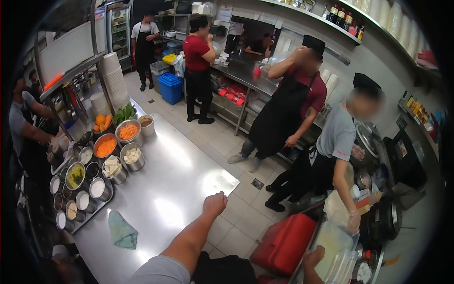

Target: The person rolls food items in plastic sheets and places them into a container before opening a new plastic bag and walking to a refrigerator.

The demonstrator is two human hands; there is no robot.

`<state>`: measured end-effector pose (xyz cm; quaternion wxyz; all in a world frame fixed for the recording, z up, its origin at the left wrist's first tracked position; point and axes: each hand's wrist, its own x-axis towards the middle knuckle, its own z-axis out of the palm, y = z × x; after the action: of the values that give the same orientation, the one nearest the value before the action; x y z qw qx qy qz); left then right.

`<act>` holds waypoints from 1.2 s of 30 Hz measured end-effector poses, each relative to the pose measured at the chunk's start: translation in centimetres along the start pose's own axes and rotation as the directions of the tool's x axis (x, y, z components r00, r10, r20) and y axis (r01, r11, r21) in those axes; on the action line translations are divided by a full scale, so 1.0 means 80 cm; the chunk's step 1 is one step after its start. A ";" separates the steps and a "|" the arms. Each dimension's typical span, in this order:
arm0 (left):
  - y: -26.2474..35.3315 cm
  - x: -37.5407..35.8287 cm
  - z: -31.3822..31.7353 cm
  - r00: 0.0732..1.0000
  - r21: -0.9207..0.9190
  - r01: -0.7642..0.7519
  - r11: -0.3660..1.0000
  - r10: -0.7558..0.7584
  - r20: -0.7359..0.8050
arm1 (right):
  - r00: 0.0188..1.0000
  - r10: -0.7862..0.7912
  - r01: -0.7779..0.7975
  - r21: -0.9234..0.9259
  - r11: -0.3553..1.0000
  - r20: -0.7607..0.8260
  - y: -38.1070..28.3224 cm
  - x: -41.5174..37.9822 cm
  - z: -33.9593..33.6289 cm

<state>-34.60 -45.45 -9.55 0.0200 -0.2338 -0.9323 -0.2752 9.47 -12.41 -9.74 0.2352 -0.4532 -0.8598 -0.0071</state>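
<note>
My left hand is closed in a fist at the front right part of the steel table, near its edge; nothing shows in it. A green cloth lies crumpled on the table, to the left of my left arm. At the lower right, my right hand is beside a pale, plastic-covered tray on the side counter. Its fingers are slightly bent and apart, with nothing visible in them. A co-worker's gloved hand reaches down to the same counter, above my right hand and apart from it.
Metal pots of shredded carrot, white blocks and powders stand at the table's left. A red box is on the floor between table and counter. Several people stand around, including one in a black apron. A blue bin stands farther back.
</note>
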 end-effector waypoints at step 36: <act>0.017 0.000 0.014 0.998 0.159 -0.067 0.985 0.066 0.013 | 0.995 0.088 -0.087 0.015 0.996 -0.044 -0.005 0.011 -0.029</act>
<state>-33.93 -43.86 -9.83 0.0441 -0.2637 -0.9430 -0.1983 9.68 -12.48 -7.27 0.2575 -0.4887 -0.8336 -0.0013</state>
